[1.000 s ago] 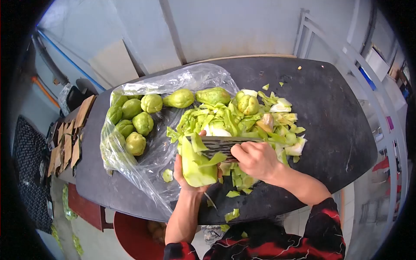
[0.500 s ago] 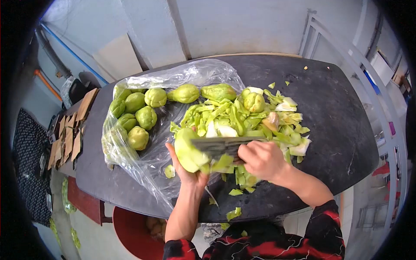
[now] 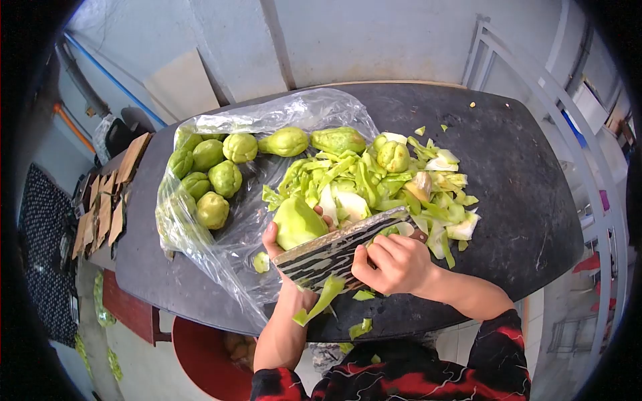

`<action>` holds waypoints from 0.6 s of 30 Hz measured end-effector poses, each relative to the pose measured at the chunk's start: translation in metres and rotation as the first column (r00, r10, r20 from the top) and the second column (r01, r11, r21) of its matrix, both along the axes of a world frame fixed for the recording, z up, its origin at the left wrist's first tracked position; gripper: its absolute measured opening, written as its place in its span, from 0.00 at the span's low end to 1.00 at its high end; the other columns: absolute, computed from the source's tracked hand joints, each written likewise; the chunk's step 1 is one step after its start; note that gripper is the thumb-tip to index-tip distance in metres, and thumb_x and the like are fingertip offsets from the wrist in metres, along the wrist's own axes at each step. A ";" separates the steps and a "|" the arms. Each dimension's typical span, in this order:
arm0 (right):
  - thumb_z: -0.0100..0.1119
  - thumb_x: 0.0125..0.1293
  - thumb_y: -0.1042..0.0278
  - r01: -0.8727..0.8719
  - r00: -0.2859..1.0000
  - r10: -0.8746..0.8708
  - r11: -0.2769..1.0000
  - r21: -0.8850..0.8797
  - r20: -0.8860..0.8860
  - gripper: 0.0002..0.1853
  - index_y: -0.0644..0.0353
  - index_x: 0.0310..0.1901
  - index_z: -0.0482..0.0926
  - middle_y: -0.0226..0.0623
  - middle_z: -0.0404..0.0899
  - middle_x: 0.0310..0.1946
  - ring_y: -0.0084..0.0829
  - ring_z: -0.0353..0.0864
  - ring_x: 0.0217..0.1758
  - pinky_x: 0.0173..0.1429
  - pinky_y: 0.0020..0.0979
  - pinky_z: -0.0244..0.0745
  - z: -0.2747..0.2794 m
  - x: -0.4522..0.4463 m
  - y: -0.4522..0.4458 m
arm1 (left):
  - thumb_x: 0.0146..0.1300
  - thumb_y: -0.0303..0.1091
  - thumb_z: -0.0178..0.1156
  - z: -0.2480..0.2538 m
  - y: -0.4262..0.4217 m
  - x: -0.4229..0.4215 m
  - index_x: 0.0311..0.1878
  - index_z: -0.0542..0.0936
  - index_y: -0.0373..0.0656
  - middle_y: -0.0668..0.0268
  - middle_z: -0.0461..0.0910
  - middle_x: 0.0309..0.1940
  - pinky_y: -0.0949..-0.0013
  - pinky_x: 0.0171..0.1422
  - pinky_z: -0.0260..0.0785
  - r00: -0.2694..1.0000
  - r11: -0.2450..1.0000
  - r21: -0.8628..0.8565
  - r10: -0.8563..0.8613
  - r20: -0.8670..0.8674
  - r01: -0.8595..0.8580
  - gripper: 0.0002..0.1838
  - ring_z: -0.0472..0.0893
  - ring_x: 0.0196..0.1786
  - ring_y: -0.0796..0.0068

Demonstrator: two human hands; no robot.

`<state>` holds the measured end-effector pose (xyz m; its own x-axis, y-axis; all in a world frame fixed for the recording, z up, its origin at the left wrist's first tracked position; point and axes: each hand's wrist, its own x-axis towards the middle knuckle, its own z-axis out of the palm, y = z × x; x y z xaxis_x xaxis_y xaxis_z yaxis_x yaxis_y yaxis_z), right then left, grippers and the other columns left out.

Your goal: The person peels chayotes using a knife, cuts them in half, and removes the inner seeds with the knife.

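The left hand grasps a peeled chayote above the worktop, toward the near edge and left of its middle; the palm is hidden behind the blade. The right hand is clenched around the handle of a broad cleaver, its blade slanting across the chayote's lower part; whether the edge touches it I cannot tell. A strip of peel shows at the blade's lower side, in front of the left wrist. Beyond the hands, a heap of peelings covers the worktop's middle. Toward its left edge, unpeeled chayotes lie on a clear plastic bag.
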<state>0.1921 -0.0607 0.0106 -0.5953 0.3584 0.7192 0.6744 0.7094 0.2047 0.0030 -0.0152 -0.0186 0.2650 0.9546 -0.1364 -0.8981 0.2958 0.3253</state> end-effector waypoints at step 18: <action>0.57 0.57 0.71 0.078 0.996 -0.082 0.988 -0.134 -0.031 0.03 0.59 0.33 0.75 0.27 0.69 0.18 0.24 0.77 0.21 0.23 0.26 0.73 -0.007 0.016 0.011 | 0.53 0.63 0.57 0.009 -0.001 0.003 0.63 0.75 0.44 0.53 0.83 0.48 0.54 0.50 0.77 0.930 0.974 0.128 0.216 -0.297 -0.185 0.40 0.83 0.45 0.57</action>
<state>0.2081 -0.0501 0.0038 -0.5354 0.4973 0.6827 0.7353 0.6721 0.0871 0.0056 -0.0161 -0.0099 0.0263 0.9959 -0.0861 -0.7871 0.0737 0.6124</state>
